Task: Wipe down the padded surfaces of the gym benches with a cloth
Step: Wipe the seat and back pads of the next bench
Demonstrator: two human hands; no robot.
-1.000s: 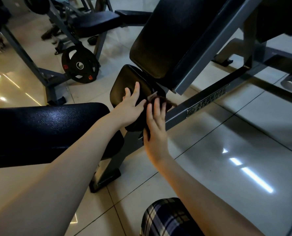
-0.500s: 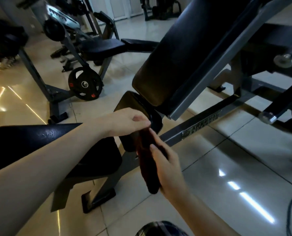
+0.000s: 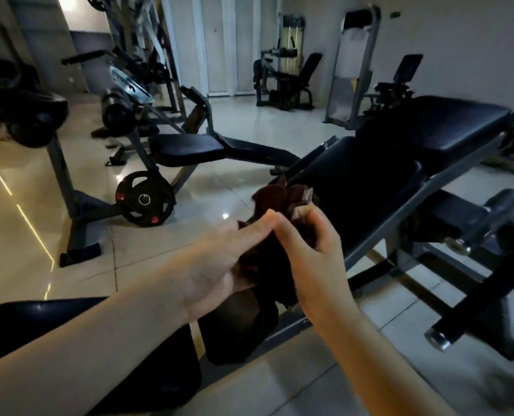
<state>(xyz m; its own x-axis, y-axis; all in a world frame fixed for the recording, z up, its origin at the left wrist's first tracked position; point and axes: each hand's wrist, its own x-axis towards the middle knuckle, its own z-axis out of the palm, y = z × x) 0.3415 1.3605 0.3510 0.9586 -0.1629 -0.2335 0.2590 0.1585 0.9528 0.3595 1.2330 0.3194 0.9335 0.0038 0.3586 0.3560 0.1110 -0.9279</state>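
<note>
So the cloth [image 3: 272, 198] is bunched mid-air in front of the padded surface [image 3: 369, 181], right hand [image 3: 312, 253] pinching it, left hand [image 3: 216, 265] straight-fingered against it; I'd fold it to 1 clean face first, then wipe in long overlapping strokes.

It's dim where I stand. The brightest patch is a warm glare on the wall [image 3: 65, 7] at the upper left. The glossy floor [image 3: 15, 250] throws back thin yellow streaks at the left, plus 1 small white glint. My forearms [image 3: 99, 349] catch pale light, while the bench [image 3: 369, 187] pads go almost black, detail lost. The cloth [image 3: 275, 196] is smeared by motion, and the right edge blurs, worst at the lower corner. Uprights bow toward the edges from the wide lens. Far machines look soft and grainy.
</note>
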